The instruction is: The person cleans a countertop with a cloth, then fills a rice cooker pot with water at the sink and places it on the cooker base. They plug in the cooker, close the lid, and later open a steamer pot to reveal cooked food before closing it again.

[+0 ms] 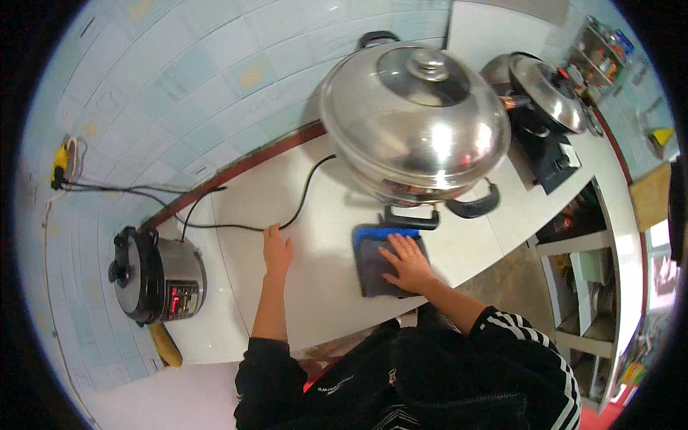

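My right hand (411,264) lies flat, fingers spread, on a folded dark grey cloth (373,274) with a blue edge. The cloth rests on the white countertop (322,279), just in front of a large stainless-steel pot (398,129) with a domed lid and black handles. To the left, the fingertips of my left hand (276,255) touch a black power cord (305,196), with the thumb held apart below it. This cord runs from behind the pot along the counter towards the wall.
An electric pressure cooker (161,274) with a lit display stands at the left. Cords lead to a yellow socket strip (59,161) on the tiled wall. At the right, a lidded wok (551,97) sits by a black cooktop (553,164). Open shelves (583,287) are below.
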{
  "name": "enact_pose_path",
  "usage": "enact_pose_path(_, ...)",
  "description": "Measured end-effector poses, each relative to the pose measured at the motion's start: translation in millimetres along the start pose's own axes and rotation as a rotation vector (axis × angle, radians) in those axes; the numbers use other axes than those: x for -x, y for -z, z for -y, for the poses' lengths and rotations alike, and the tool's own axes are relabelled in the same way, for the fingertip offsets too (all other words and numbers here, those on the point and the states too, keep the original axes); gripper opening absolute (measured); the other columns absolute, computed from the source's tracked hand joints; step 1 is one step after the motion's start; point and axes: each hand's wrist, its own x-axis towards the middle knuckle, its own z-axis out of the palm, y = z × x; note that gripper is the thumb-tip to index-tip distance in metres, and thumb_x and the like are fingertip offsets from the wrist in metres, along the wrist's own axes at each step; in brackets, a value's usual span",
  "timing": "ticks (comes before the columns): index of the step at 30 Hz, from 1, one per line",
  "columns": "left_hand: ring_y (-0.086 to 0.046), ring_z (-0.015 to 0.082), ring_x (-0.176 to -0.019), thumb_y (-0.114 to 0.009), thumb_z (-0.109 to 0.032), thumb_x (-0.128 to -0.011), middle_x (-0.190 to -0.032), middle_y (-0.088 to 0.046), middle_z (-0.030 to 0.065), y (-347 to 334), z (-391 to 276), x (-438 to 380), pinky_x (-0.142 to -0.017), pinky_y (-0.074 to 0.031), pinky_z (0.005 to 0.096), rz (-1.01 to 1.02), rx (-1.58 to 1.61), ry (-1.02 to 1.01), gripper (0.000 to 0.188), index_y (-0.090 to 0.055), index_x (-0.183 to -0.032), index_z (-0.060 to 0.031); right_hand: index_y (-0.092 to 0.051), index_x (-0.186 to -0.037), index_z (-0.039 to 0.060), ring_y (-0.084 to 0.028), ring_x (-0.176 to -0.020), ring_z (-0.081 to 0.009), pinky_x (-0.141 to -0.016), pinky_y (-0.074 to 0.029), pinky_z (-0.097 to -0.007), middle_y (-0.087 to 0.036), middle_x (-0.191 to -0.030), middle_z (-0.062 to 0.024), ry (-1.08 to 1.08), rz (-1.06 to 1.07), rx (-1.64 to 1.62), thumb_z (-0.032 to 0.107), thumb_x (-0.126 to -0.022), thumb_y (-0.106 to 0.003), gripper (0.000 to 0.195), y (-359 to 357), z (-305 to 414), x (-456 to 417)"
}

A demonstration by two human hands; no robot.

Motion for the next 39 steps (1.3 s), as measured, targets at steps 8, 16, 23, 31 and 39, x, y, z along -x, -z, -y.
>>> enact_pose_path(8, -0.054, 0.017, -0.096, -0.058, -0.004, -0.081, -0.11, -0.052, 0.0109, -5.1, -100.9, 16.9, -0.08, -0.045, 0.0275, 0.041, 0.781, 0.009, 0.038, -0.047, -0.117, -0.0015, -0.04, -0.131, 0.0145, -0.025, -0.129, -0.0354, -0.108, -0.015, -0.0458, -0.027, -0.139, -0.019, -0.431, -0.252, 0.084, 0.041, -0.076, -0.058, 0.064, 31.1, -104.4, 107.1)
enact_pose_path(16, -0.055, 0.0148, -0.087, -0.051, -0.018, -0.089, -0.104, -0.054, 0.0074, 65.6, -216.4, 13.0, -0.075, -0.044, 0.0267, -0.07, 1.119, 0.038, 0.033, -0.049, -0.118, -0.0022, -0.039, -0.132, 0.0153, -0.024, -0.129, -0.0335, -0.108, -0.013, -0.0443, -0.026, -0.14, -0.0181, -0.641, -0.317, 0.179, 0.044, -0.077, -0.055, 0.064, 51.8, -180.5, 129.7)
enact_pose_path(23, -0.05, 0.0104, -0.08, -0.045, -0.022, -0.092, -0.099, -0.055, 0.0048, 80.4, -275.8, -5.7, -0.068, -0.042, 0.0245, -0.239, 1.186, 0.151, 0.033, -0.05, -0.117, -0.0008, -0.039, -0.131, 0.0118, -0.023, -0.13, -0.0331, -0.108, -0.014, -0.0441, -0.027, -0.139, -0.0186, -0.622, -0.334, 0.175, 0.044, -0.078, -0.054, 0.064, 65.9, -264.6, 85.3)
enact_pose_path(31, -0.051, 0.0094, -0.078, -0.044, -0.025, -0.092, -0.096, -0.058, 0.0035, 86.2, -310.9, -47.3, -0.066, -0.042, 0.0257, -0.442, 1.24, 0.465, 0.031, -0.055, -0.11, -0.0016, -0.058, -0.096, 0.001, -0.056, -0.07, -0.022, -0.065, -0.045, -0.0331, -0.058, -0.083, -0.0101, -0.238, -0.574, -0.783, 0.021, -0.085, -0.055, 0.023, 210.2, -246.0, 13.4)
enact_pose_path(39, -0.052, 0.0107, -0.068, -0.051, -0.023, -0.087, -0.083, -0.06, 0.0017, 81.7, -303.8, -55.6, -0.058, -0.041, 0.0238, -0.477, 1.128, 0.537, 0.026, -0.059, -0.101, -0.0032, -0.057, -0.101, 0.0046, -0.054, -0.06, -0.0162, -0.057, -0.045, -0.0279, -0.058, -0.081, -0.0068, -0.018, -0.706, -0.757, 0.013, -0.083, -0.058, 0.02, 302.0, -236.0, -33.7)
